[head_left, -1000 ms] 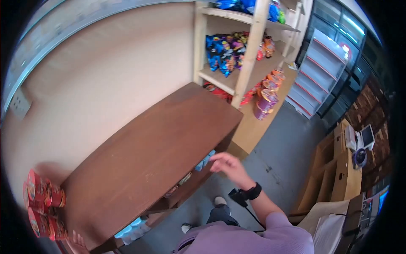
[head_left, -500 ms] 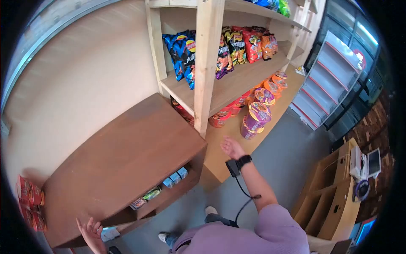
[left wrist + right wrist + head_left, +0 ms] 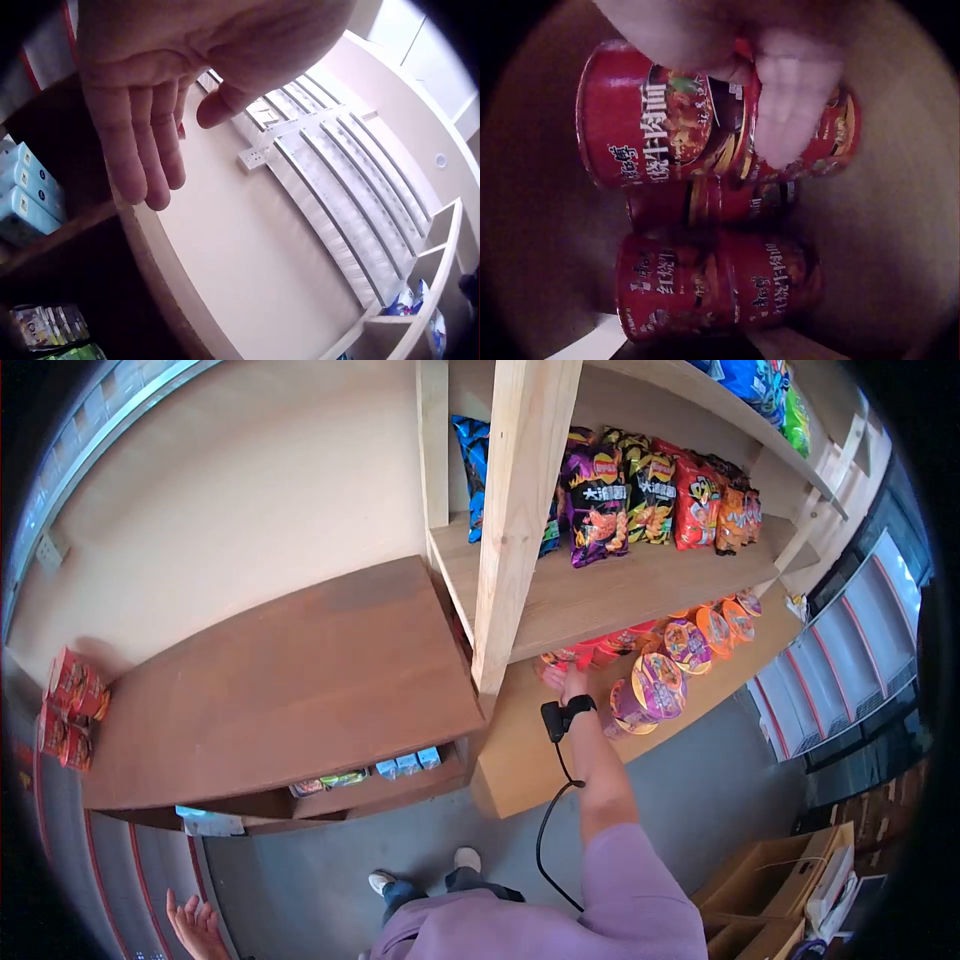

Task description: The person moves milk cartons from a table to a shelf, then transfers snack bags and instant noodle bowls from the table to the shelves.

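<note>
The right hand (image 3: pixel 564 680) touches red tubs (image 3: pixel 634 124), stacked presumably to save space, its grip indeterminable, while the left hand (image 3: pixel 196 926), loosely extended and empty, hangs aside.

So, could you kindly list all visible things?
Brown cabinet: one, brown, left
Light counter: one, tan, centre
Shelf unit: one, pale, above counter
Snack bags: many, mixed, shelves
Red cups: many, red, counter, far left
Purple cups: several, purple, counter
Orange cups: several, orange, counter
Blue packs: three, blue, inside cabinet
Small packets: several, mixed, inside cabinet
Racks: at least two, pale, right, lower left
Shoes: two, white, floor
Left hand: one, bare, lower left
Right hand: one, bare, touching red cups
</note>
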Available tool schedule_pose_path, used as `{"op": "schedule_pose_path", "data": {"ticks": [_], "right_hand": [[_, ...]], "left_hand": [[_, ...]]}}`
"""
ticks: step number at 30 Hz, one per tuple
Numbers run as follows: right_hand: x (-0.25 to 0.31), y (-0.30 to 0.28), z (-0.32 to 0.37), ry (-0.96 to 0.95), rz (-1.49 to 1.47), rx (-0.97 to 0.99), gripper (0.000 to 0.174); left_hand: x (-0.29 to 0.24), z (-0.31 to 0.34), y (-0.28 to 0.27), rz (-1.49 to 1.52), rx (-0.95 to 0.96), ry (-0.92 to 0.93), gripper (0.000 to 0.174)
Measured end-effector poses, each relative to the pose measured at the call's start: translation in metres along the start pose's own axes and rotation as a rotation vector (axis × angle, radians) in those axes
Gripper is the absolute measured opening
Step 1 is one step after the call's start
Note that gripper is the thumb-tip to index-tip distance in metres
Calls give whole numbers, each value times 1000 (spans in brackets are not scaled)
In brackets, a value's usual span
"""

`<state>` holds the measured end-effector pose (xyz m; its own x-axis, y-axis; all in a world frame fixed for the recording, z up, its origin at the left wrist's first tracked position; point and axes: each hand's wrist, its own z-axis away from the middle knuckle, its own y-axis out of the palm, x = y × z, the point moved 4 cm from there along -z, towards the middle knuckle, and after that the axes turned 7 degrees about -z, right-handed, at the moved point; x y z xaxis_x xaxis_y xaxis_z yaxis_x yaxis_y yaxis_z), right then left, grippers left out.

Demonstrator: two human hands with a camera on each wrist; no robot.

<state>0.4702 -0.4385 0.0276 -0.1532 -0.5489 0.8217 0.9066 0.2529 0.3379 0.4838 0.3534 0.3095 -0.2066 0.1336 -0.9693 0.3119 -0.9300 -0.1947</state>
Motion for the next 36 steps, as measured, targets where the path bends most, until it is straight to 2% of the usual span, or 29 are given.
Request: {"op": "schedule_pose_path", "data": {"ticks": [2,4,5,6,7,9,10,11,12,13,14,15,17,20,21,26,28,31,32,33,35,36], "right_hand": [[-3,-6,-7,24,-183,141,55],[17,-3,40,-57,-39,65,62],[5,-18,31,14,-83,121,67],[1,-28,41,-9,-56,208,66],[2,-33,70,-6,-97,212,65],[-3,-57,110,-9,-46,325,69],[1,-61,155,-34,-50,131,56],[7,-65,187,-4,1,221,36],[13,-74,219,-28,85,216,21],[17,-84,240,-150,167,378,29],[21,-102,258,-14,115,273,32],[25,-120,277,-73,213,278,36],[2,-37,277,-2,246,459,36],[-35,71,327,90,248,674,37],[-43,100,351,106,246,718,38],[-76,217,470,146,244,908,40],[-93,246,507,175,250,978,41],[-67,253,453,219,242,1074,43],[-76,272,474,232,238,1103,44],[-97,314,490,144,359,1183,51],[-128,407,560,130,496,1412,39],[-151,450,579,297,453,1415,33]], "left_hand": [[26,-19,-9,-59,-16,-35,49],[45,-23,-7,-108,-51,-63,43],[41,-24,6,-188,17,-9,40],[40,-25,18,-268,83,42,36],[47,-28,24,-262,58,35,36],[51,-29,40,-306,136,250,28],[46,-23,48,-319,181,249,26],[43,-19,55,-360,219,270,25],[45,-17,57,-335,195,243,24],[39,-14,59,-395,220,285,23],[42,-15,56,-430,192,296,22],[55,-22,50,-419,174,293,23],[51,-24,45,-502,175,315,24],[59,-35,40,-553,177,366,23],[58,-41,39,-627,197,326,22],[64,-70,11,-699,171,481,20],[73,-85,-18,-734,145,519,20],[83,-112,-83,-727,57,524,20],[85,-118,-110,-723,6,457,20],[90,-125,-138,-719,-43,391,19],[103,-135,-190,-751,-178,358,18],[108,-137,-215,-768,-235,343,18]]}}
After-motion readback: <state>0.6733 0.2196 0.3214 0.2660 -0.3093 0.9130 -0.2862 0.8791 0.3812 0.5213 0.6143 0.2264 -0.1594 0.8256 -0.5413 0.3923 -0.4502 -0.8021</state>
